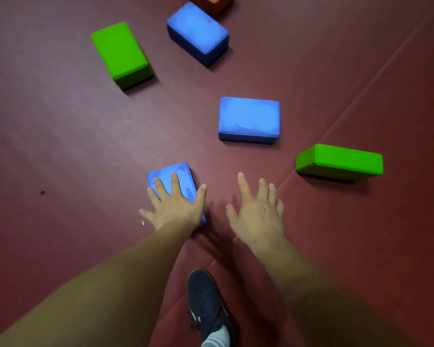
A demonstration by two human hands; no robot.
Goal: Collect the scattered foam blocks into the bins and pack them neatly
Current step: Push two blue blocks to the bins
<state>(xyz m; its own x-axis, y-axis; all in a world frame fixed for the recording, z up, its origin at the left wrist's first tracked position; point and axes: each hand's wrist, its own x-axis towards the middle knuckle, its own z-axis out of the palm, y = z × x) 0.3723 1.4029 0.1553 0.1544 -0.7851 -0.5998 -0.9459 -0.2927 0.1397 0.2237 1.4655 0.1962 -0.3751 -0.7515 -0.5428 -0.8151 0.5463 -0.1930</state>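
1. A green foam block (120, 52) lies flat on the dark red floor mat (60, 146), far left of the group and well apart from both hands.
2. The left hand (174, 205) is laid palm-down over the nearest blue foam block (172, 181), fingers splayed across its top and the thumb down its right side; whether it is gripped or only covered I cannot tell. The block sits on the mat.
3. A second blue foam block (198, 32) lies at an angle near the top, just beside the orange foam block (212, 3), which is cut off by the upper edge.
4. A dark shoe (207, 304) with a pale sock stands on the mat between the two forearms.
5. A third blue foam block (248, 118) lies flat, beyond the right hand.
6. The right hand (257, 211) hovers with fingers spread, holding nothing, close to a seam in the mat.
7. Another green foam block (340, 161) rests on its long side at far right, apart from the right hand.
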